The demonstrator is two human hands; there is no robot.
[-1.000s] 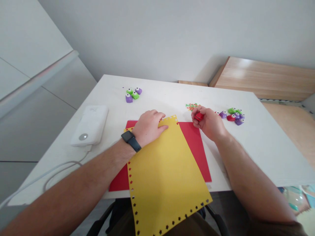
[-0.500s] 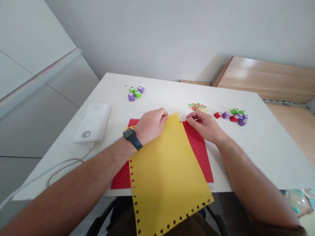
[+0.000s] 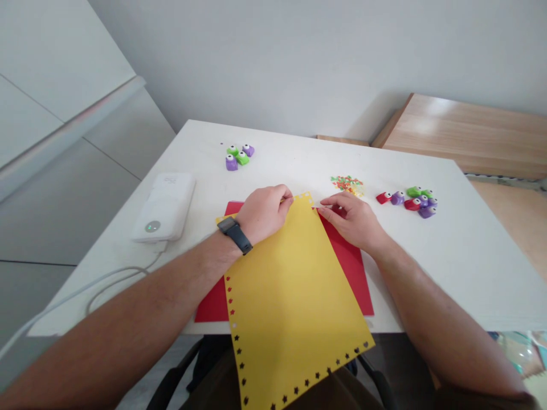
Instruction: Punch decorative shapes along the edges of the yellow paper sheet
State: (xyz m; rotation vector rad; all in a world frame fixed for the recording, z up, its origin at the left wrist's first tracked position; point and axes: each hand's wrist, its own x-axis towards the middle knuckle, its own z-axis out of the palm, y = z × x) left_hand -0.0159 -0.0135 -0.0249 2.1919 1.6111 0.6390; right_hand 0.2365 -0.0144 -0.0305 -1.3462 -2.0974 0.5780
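Note:
A yellow sheet of paper (image 3: 294, 285) with small shapes punched along its edges is tilted over the table's front edge. My left hand (image 3: 267, 210), wearing a dark watch (image 3: 235, 234), is closed on the sheet's far edge. At the sheet's far right corner my right hand (image 3: 350, 219) is pinched around a small paper punch, mostly hidden by the fingers. Beneath the yellow sheet lies red paper (image 3: 350, 279), showing on both sides.
Punched-out confetti (image 3: 347, 183) lies beyond my right hand. Several red, purple and green punches (image 3: 421, 202) stand at the right, and more punches (image 3: 239, 156) at the back left. A white power bank (image 3: 164, 205) with a cable (image 3: 115, 273) rests on the white table (image 3: 461, 267).
My right hand has moved slightly left, closer against the sheet's edge, with the punch now more hidden. The left hand keeps its hold. The whole view has shifted slightly.

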